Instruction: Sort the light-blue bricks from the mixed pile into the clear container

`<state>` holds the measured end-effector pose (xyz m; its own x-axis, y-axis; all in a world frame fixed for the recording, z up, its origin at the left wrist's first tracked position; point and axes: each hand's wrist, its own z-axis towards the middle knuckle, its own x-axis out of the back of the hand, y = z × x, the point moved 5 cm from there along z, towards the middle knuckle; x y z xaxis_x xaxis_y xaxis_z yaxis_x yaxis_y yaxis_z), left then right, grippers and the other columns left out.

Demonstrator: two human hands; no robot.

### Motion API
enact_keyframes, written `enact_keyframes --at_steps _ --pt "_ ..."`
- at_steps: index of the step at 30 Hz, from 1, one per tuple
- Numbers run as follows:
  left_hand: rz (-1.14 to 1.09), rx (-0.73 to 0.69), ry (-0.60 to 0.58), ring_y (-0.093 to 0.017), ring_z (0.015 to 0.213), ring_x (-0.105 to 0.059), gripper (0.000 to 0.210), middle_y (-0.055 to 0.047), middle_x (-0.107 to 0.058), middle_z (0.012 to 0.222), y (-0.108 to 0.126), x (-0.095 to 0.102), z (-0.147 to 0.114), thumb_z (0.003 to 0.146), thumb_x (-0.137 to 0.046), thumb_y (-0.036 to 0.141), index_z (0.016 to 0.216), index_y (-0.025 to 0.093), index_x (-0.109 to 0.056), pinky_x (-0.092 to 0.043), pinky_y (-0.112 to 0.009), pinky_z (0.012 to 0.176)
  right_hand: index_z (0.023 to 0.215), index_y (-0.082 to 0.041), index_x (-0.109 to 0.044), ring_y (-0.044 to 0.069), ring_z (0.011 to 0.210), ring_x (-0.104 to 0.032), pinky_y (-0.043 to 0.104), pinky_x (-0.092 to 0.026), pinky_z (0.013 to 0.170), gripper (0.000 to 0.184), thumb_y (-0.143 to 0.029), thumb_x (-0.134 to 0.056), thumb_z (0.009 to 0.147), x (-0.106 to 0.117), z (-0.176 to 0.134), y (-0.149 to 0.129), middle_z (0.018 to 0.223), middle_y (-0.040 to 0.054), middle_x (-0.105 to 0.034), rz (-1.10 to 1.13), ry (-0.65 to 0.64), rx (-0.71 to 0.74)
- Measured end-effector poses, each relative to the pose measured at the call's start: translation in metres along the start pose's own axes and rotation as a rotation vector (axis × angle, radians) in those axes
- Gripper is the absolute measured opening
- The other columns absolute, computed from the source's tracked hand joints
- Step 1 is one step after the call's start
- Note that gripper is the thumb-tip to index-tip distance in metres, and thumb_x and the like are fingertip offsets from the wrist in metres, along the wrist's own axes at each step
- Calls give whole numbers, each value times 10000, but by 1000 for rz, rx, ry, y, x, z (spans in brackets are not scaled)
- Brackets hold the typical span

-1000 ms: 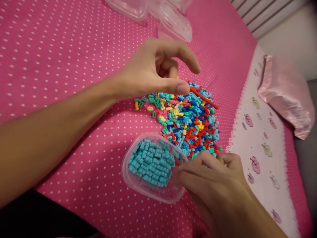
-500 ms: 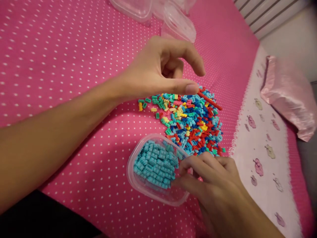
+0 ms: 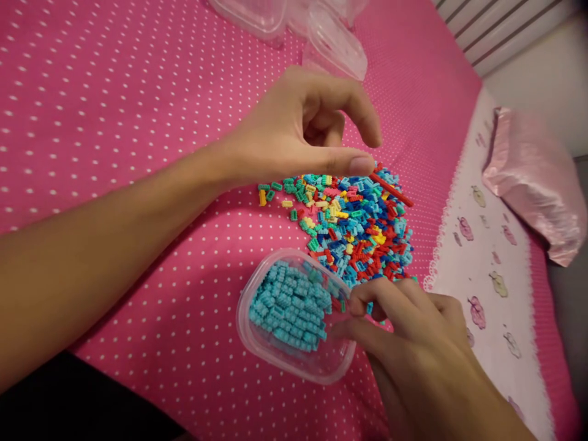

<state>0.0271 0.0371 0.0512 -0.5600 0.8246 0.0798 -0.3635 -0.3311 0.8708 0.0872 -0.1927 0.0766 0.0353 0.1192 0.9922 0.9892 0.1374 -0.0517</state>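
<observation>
A clear plastic container [image 3: 294,367] holds turquoise building bricks [image 3: 289,306] packed in rough rows. My right hand [image 3: 408,343] is at the container's right rim, thumb reaching over it and index finger bent; a gap shows between their tips, with no brick visible there. My left hand [image 3: 321,128] hovers over the far edge of a loose pile of small bricks [image 3: 362,226] in blue, red, green and yellow. Its thumb and index finger are apart. A thin red stick [image 3: 392,190] shows just past the thumb tip, over the pile; whether they touch is unclear.
More clear plastic containers [image 3: 337,46] stand at the far side. Pink polka-dot cloth [image 3: 138,116] covers the surface, with a white embroidered strip [image 3: 496,257] along the right. A shiny pink pillow [image 3: 535,177] lies beyond the strip. A dark area [image 3: 82,404] is at lower left.
My right hand has drawn back to the right, its thumb farther from the turquoise bricks. My left hand keeps nearly the same pose. The view has shifted slightly.
</observation>
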Motion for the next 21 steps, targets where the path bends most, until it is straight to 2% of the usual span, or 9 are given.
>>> enact_keyframes --at_steps 6,10,12,15,21 --pt "25 8 4 -41 516 -471 275 61 -516 578 -1 0 1 733 -810 336 925 149 -746 -300 -182 535 792 -264 -707 232 785 -486 385 -230 714 158 -111 -669 782 0 3 -4 868 52 -585 -207 64 -123" --pt "44 -3 3 -34 520 -474 312 69 -500 583 -2 0 1 746 -812 362 952 136 -749 -288 -172 541 787 -288 -718 249 784 -472 391 -215 715 95 -197 -708 811 -1 5 -11 832 49 -564 -209 65 -87" --pt "37 -20 -4 -34 518 -471 313 67 -508 582 -2 0 1 748 -822 358 954 135 -747 -293 -168 532 760 -289 -708 249 775 -469 389 -208 714 115 -180 -741 781 -2 6 -14 829 45 -570 -212 51 -80" --pt "43 -14 -1 -34 520 -476 307 65 -516 584 -2 0 1 748 -834 355 942 137 -740 -307 -162 533 703 -282 -691 249 775 -475 387 -207 716 177 -134 -788 717 -4 9 -15 833 43 -585 -208 19 -153" --pt "64 7 -2 -38 556 -527 264 77 -511 591 -1 -1 0 767 -824 342 938 157 -747 -326 -165 562 681 -285 -684 251 774 -496 391 -207 717 193 -118 -778 703 -5 12 -17 817 37 -597 -175 24 -179"
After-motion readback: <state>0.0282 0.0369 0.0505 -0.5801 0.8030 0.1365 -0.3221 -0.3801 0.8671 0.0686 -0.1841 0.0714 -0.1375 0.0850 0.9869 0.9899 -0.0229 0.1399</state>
